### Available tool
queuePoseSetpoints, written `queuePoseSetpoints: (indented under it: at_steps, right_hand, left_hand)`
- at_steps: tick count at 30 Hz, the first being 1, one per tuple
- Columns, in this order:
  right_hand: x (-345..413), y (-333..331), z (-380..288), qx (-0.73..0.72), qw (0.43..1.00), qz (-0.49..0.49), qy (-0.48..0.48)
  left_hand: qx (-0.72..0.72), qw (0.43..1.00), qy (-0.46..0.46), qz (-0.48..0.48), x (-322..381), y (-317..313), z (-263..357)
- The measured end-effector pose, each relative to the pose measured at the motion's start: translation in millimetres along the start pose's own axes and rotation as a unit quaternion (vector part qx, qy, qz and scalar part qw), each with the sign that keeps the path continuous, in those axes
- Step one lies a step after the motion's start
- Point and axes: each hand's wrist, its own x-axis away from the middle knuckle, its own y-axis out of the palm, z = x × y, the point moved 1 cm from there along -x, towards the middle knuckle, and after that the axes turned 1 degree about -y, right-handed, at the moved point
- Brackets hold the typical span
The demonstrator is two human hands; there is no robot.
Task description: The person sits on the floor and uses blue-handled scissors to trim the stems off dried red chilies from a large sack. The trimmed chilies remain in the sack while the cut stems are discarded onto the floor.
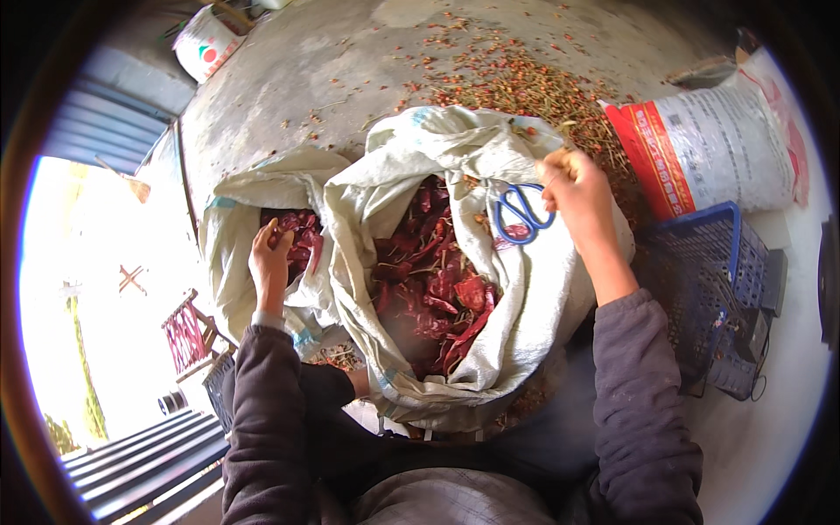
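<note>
A large white woven sack (354,262) stands before me with its rim rolled down, full of dried red chilies (453,289). To its left a smaller woven sack (226,262) also holds dried red chilies (302,236). My left hand (270,257) is over that sack's opening, fingers curled near the chilies; whether something is between them is unclear. Blue-handled scissors (525,213) lie on the big sack's rim at the right. My right hand (572,187) is just beside their handles, above the rim, fingers bent together; what they may pinch cannot be made out.
Chili stems and caps (545,85) are scattered over the concrete floor behind the sacks. A filled white and red bag (715,144) lies at the right, above a blue plastic basket (735,243). A white bucket (207,46) is at the far left back.
</note>
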Motion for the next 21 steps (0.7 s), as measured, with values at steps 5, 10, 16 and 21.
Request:
queuePoseSetpoints:
  at_steps: [5, 10, 16, 21]
  right_hand:
    - [20.5, 38.5, 10.6, 0.444, 0.87, -0.095, -0.191]
    - [19.5, 53.9, 32.4, 0.591, 0.772, -0.124, -0.199]
    - [14.4, 55.6, 41.1, 0.618, 0.759, -0.073, -0.193]
    - [15.6, 49.2, 31.3, 0.576, 0.79, -0.129, -0.166]
  left_hand:
    - [0.201, 0.976, -0.041, -0.067, -0.7, 1.6, 4.3]
    - [0.152, 0.985, -0.013, -0.074, 9.2, 2.6, 35.0]
    - [-0.035, 0.999, -0.005, -0.023, -6.2, 12.0, 11.7]
    - [-0.345, 0.924, 0.082, 0.146, -21.4, 18.0, 20.5]
